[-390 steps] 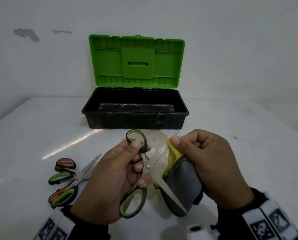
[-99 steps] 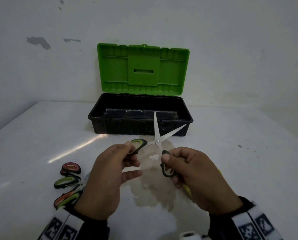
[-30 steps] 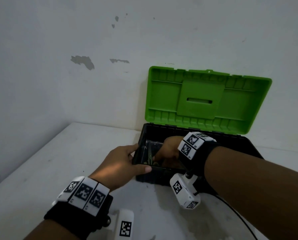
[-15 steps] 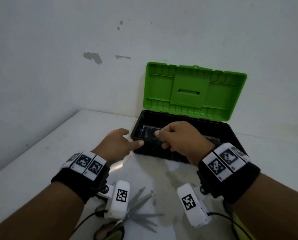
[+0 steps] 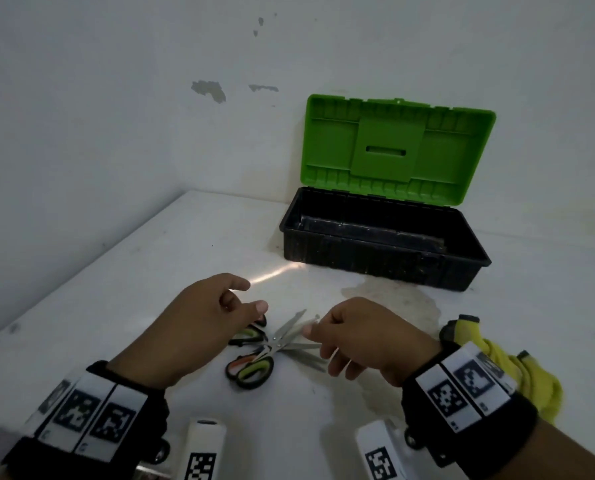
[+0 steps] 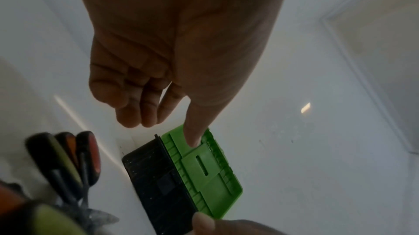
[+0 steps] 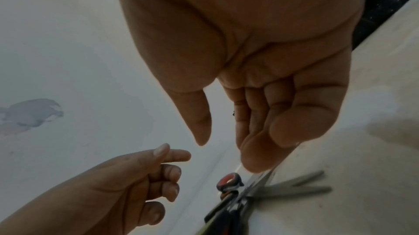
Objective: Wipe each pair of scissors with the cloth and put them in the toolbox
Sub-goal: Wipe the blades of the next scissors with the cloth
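Note:
Several scissors (image 5: 268, 348) with green and orange handles lie crossed in a pile on the white table, between my hands. My left hand (image 5: 247, 296) hovers just left of the handles with loosely curled fingers and holds nothing. My right hand (image 5: 320, 344) hangs over the blades, relaxed and empty; in the right wrist view its fingertips (image 7: 256, 163) are close above a blade (image 7: 263, 181). The black toolbox (image 5: 375, 261) stands beyond with its green lid (image 5: 393, 150) up; its floor is hidden by the front wall. The yellow and grey cloth (image 5: 517, 372) lies by my right wrist.
The white table (image 5: 150, 289) meets the wall behind the toolbox and on the left. A faint stain (image 5: 393, 299) marks the table in front of the toolbox. The left wrist view shows the handles (image 6: 68, 153) below my left hand (image 6: 165, 126) and the toolbox (image 6: 163, 185) beyond.
Both hands have drawn back from the toolbox rim to just above the pile of scissors. The right hand left the green-handled scissors in the toolbox and is empty.

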`<state>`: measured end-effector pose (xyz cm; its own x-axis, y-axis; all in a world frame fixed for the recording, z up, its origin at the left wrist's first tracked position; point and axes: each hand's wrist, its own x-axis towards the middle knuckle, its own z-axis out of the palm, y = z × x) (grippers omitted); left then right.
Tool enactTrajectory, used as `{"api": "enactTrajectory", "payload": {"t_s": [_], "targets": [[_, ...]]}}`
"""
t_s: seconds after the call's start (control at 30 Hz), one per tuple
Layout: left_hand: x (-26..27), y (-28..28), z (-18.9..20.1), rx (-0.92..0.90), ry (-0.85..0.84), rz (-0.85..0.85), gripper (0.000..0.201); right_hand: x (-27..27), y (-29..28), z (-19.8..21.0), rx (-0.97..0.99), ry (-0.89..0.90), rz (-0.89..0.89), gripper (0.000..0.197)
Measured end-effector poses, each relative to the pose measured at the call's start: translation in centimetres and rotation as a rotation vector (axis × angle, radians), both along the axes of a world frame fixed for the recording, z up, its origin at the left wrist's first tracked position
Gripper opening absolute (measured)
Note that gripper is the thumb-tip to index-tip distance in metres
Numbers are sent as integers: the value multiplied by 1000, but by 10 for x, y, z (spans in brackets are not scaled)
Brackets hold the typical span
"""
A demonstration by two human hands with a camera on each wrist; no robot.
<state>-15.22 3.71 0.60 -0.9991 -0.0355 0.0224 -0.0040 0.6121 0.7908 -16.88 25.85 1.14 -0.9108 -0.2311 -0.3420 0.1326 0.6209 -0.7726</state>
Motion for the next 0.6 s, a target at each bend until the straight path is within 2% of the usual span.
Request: {"api": "enactTrajectory", "payload": {"t_s": [0.1,0.2,0.4,0.6], "targets": [[10,-3,-9,-137,-10,26,23,8,-10,-6,-22,-81,34,34],[19,-1,-18,-215,-56,12,25,15,-22,-14,-60,-170,43,38],[23,7,-34,47,-170,-3,22,23,-38,-33,-205,-294,-16,39],[23,16,-38,188,-62,61,26,25,-32,-35,-342,-297,-125,27]]}}
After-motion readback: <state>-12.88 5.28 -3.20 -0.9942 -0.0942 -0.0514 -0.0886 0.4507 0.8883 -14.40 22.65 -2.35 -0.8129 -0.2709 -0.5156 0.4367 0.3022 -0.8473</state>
